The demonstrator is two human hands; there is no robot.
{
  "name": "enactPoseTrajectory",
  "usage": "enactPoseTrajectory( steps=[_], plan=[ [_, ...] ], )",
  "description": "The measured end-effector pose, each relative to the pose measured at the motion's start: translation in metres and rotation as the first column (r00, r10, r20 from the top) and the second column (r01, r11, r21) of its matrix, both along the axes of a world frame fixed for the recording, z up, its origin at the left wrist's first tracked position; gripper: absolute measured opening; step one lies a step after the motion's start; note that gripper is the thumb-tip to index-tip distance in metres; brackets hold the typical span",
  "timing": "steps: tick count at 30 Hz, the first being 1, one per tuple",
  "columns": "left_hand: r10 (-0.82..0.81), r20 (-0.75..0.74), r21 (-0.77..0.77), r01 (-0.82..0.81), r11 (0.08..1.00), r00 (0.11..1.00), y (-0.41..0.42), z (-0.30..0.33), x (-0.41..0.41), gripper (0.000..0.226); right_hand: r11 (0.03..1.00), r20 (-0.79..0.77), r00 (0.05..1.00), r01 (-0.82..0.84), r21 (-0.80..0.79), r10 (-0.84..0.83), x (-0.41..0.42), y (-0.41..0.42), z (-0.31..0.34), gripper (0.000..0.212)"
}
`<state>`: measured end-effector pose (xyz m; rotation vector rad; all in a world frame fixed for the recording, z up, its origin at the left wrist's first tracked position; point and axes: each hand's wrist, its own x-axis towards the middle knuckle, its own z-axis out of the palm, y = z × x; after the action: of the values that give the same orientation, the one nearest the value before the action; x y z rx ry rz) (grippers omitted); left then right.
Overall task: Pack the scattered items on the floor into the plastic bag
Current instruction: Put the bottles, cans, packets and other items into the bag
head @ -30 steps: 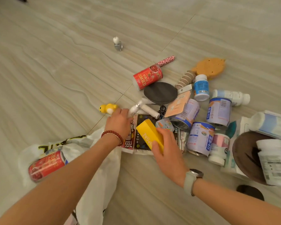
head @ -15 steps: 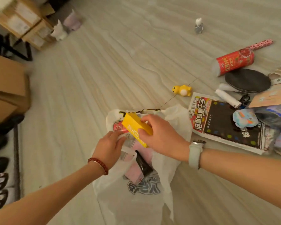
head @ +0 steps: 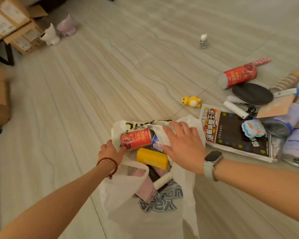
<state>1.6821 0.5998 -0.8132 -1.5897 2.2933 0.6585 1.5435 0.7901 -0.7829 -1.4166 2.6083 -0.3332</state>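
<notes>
The white plastic bag (head: 145, 219) lies open on the pale floor (head: 110, 83); its left rim is gripped by the left hand (head: 110, 150). The right hand (head: 183, 145) is spread flat above the yellow rectangular box (head: 152, 158) inside. Bare floor is seen leftward.

Yellow box (head: 152, 158) lies inside the open white plastic bag (head: 145, 219) (beside a red can (head: 136, 138)).

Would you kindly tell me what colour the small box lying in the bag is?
Yellow; the small box shows best in the head view.
</notes>
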Motion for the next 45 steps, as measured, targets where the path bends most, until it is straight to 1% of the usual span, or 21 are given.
enactPoseTrajectory(
  steps=[2,4,6,9,11,14,16,18,20,21,23,25,26,27,30,32,35,37,40,43,45],
  plan=[
    [0.053,-0.043,0.056,-0.050,0.997,0.998,-0.008,-0.006,0.001,0.060,0.988,0.111,0.990,0.067,0.138,-0.082,-0.012,-0.012,-0.009,0.056],
    [0.045,-0.067,0.016,-0.044,0.999,0.997,-0.010,-0.004,0.000,0.045,0.969,0.140,0.981,0.102,0.227,-0.136,-0.020,-0.023,-0.011,0.046],
    [-0.001,-0.108,-0.041,-0.003,0.999,0.994,-0.012,-0.001,-0.002,0.026,0.971,0.167,0.976,0.100,0.217,-0.138,-0.021,-0.029,-0.012,0.034],
    [-0.080,-0.145,-0.152,0.058,0.987,0.986,-0.013,0.004,-0.002,0.024,0.986,0.194,0.969,0.135,0.101,-0.153,-0.020,-0.031,-0.012,0.029],
    [-0.095,-0.209,-0.220,0.048,0.974,0.973,-0.013,0.008,0.001,0.025,0.979,0.212,0.957,0.204,-0.003,-0.198,-0.023,-0.030,-0.004,0.029],
    [-0.035,-0.380,-0.295,-0.085,0.952,0.924,-0.016,0.020,0.004,0.025,0.924,0.289,0.924,0.317,-0.215,-0.250,-0.032,-0.030,0.008,0.030],
    [0.002,-0.459,-0.308,-0.162,0.937,0.888,-0.021,0.028,0.006,0.024,0.885,0.290,0.926,0.334,-0.326,-0.242,-0.039,-0.030,0.014,0.028],
    [-0.024,-0.417,-0.320,-0.122,0.939,0.909,-0.022,0.033,0.010,0.024,0.894,0.270,0.941,0.293,-0.338,-0.206,-0.041,-0.026,0.015,0.027],
    [-0.108,-0.322,-0.347,-0.012,0.938,0.941,-0.019,0.034,0.012,0.025,0.936,0.245,0.957,0.223,-0.272,-0.156,-0.041,-0.019,0.009,0.026],
    [-0.167,-0.303,-0.371,0.045,0.928,0.938,-0.017,0.034,0.011,0.026,0.959,0.226,0.967,0.170,-0.225,-0.118,-0.041,-0.015,0.004,0.027],
    [-0.301,-0.282,-0.442,0.155,0.883,0.911,-0.010,0.037,0.002,0.032,0.984,0.200,0.980,0.053,-0.172,-0.018,-0.040,-0.005,-0.002,0.030],
    [-0.424,-0.250,-0.505,0.256,0.824,0.870,0.001,0.042,-0.016,0.045,0.978,0.191,0.976,-0.068,-0.198,0.106,-0.040,0.007,-0.005,0.042],
    [-0.473,-0.254,-0.516,0.295,0.804,0.844,0.009,0.045,-0.027,0.050,0.971,0.192,0.972,-0.095,-0.220,0.138,-0.041,0.014,-0.007,0.047],
    [-0.516,-0.266,-0.518,0.330,0.789,0.814,0.019,0.048,-0.039,0.052,0.968,0.211,0.968,-0.082,-0.236,0.133,-0.043,0.022,-0.009,0.049],
    [-0.628,-0.325,-0.516,0.424,0.744,0.707,0.053,0.051,-0.080,0.046,0.963,0.305,0.952,0.064,-0.263,0.020,-0.057,0.052,-0.006,0.054],
    [-0.662,-0.370,-0.505,0.458,0.732,0.651,0.078,0.050,-0.109,0.045,0.968,0.299,0.951,0.141,-0.209,-0.074,-0.072,0.075,-0.011,0.058],
    [-0.651,-0.398,-0.409,0.511,0.756,0.646,0.116,0.044,-0.145,0.054,0.957,0.160,0.949,0.284,-0.060,-0.272,-0.100,0.112,-0.027,0.052],
    [-0.683,-0.355,-0.370,0.575,0.730,0.638,0.137,0.035,-0.162,0.053,0.937,0.059,0.939,0.332,0.111,-0.340,-0.116,0.132,-0.037,0.051],
    [-0.791,-0.248,-0.280,0.740,0.612,0.560,0.162,0.015,-0.179,0.055,0.919,0.100,0.953,0.245,0.310,-0.287,-0.133,0.148,-0.051,0.066],
    [-0.900,-0.052,-0.152,0.887,0.436,0.433,0.181,-0.010,-0.186,0.066,0.908,0.116,0.958,0.203,0.367,-0.261,-0.137,0.151,-0.060,0.070],
    [-0.928,0.073,-0.087,0.930,0.358,0.365,0.189,-0.029,-0.186,0.072,0.912,0.096,0.965,0.194,0.361,-0.244,-0.134,0.153,-0.065,0.069]
  ],
)
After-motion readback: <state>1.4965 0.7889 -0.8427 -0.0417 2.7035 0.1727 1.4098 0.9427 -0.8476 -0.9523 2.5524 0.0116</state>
